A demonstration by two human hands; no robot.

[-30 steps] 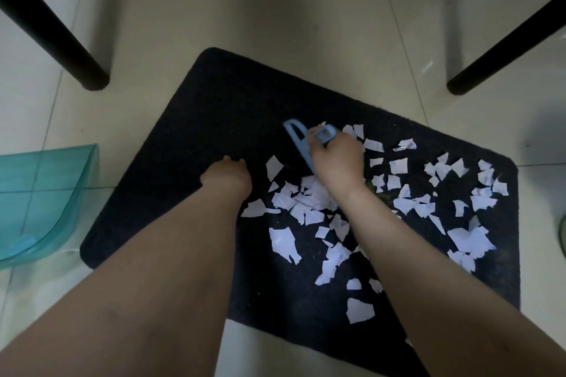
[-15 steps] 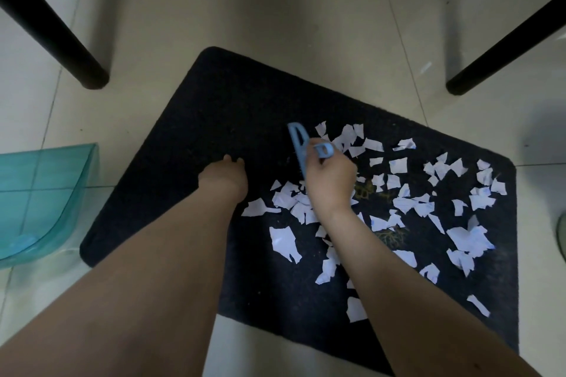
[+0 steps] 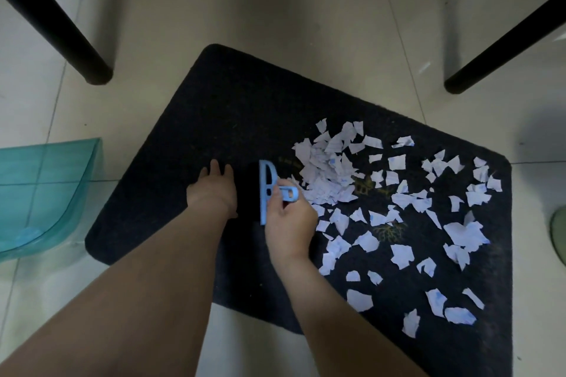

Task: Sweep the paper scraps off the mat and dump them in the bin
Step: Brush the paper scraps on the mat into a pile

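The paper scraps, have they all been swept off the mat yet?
No, many paper scraps lie scattered on the dark mat, with a pile beside the blue brush gripped by the right hand.

No text, label, brand or number can be read anywhere in the view. Some paper scraps (image 3: 332, 174) on the mat (image 3: 232, 119) carry faint blue marks, too small and blurred to make out as writing.

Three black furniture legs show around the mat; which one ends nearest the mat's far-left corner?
The thick black leg at upper left: its foot lands just left of the mat. The other two stand at upper right, one barely in frame.
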